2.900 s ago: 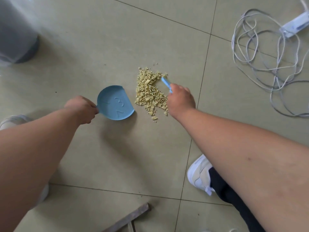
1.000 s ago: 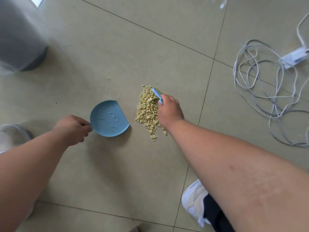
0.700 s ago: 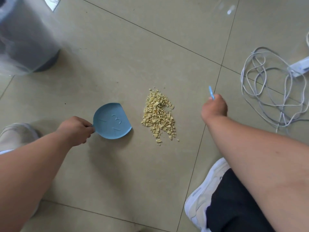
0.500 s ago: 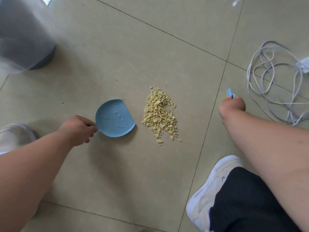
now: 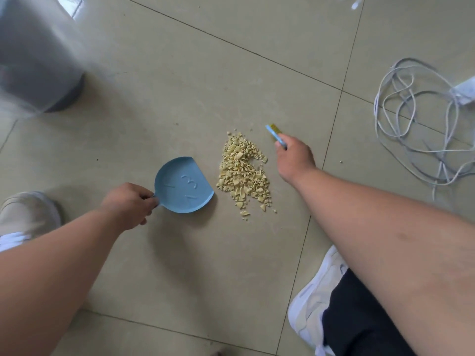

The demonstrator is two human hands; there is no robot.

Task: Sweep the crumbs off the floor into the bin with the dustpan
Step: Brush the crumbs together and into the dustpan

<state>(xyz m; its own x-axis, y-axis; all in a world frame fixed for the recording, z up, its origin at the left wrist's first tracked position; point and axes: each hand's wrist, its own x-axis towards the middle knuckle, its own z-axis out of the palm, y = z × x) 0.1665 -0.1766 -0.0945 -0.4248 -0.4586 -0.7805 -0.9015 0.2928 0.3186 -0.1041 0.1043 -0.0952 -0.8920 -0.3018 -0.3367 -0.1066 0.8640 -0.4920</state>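
Your left hand (image 5: pixel 128 202) hides the dustpan (image 5: pixel 183 185) handle; left of the dustpan, the bin (image 5: pixel 38 55) is blurred and edge-cropped.

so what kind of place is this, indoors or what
Most likely an indoor room in a home or office, though I can't tell which. The floor is large glossy beige tiles, a grey bin stands on it, and a tangled white cable runs to what looks like a power strip.
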